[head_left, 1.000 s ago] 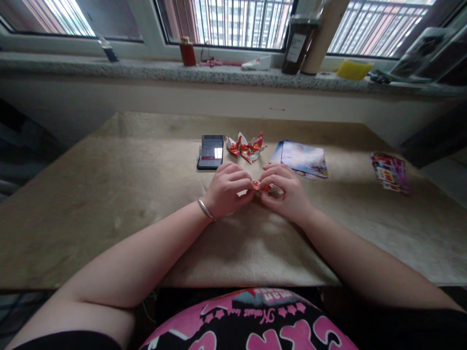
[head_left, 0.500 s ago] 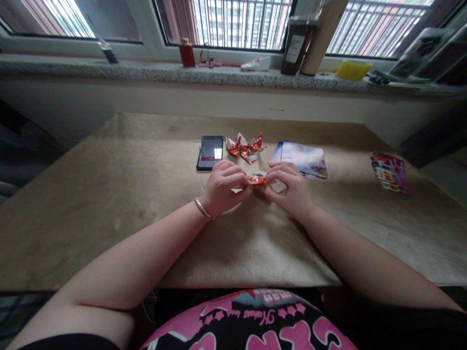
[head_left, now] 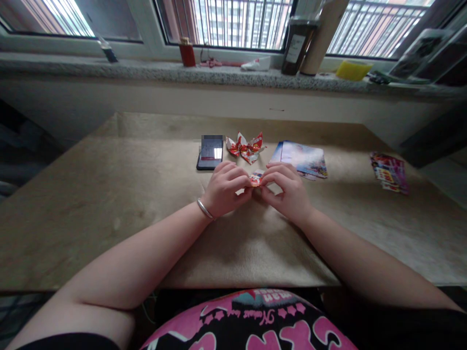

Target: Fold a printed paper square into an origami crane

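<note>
Between my hands is a small piece of red and white printed paper (head_left: 256, 179), pinched at both ends. My left hand (head_left: 229, 188), with a silver bangle at the wrist, grips its left end between thumb and index finger. At the right end, the thumb and fingertips of my right hand (head_left: 288, 190) close on it. Fingers cover part of the paper, so its full shape is hidden. Just beyond stands a folded red and white paper piece with several pointed petals (head_left: 245, 147).
A phone (head_left: 210, 153) lies behind my left hand. A stack of glossy printed sheets (head_left: 302, 156) lies past my right hand, and purple and red cards (head_left: 389, 172) are far right. Bottles and small items line the stone windowsill (head_left: 146, 70).
My hands have drawn slightly closer together, and the paper between them has tilted and shows more of its white print. Everything else on the table is unmoved.
</note>
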Available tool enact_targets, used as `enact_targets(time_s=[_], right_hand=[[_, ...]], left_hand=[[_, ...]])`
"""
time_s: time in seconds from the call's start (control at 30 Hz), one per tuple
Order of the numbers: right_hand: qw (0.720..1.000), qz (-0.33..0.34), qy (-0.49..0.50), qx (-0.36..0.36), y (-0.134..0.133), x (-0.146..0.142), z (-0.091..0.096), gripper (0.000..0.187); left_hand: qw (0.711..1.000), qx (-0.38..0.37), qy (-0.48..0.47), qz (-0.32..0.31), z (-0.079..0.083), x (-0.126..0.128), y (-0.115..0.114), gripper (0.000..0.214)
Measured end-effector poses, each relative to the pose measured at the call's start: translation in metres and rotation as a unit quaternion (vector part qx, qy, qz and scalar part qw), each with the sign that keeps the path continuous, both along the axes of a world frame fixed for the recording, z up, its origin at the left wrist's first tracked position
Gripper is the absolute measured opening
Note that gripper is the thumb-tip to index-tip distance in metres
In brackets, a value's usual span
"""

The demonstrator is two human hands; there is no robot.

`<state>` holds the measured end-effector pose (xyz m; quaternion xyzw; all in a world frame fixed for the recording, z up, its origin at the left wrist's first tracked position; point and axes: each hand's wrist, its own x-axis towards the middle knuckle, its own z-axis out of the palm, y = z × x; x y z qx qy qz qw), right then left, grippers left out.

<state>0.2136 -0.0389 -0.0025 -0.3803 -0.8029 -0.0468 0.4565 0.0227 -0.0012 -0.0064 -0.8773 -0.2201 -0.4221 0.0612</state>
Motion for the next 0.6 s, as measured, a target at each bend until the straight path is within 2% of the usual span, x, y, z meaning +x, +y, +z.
enact_targets(time_s=[0.23, 0.6], right_hand=[[1.000, 0.004, -0.025, -0.002, -0.0009, -0.0007, -0.0002, 0.009], [0.999, -0.005, -0.043, 0.001, 0.0009, 0.0009, -0.0024, 0.008]], left_hand=[[1.000, -0.003, 0.011, -0.005, 0.0000, 0.0007, -0.0003, 0.005], [1.000, 0.011, 0.014, -0.014, 0.0016, -0.0001, 0.0002, 0.008]])
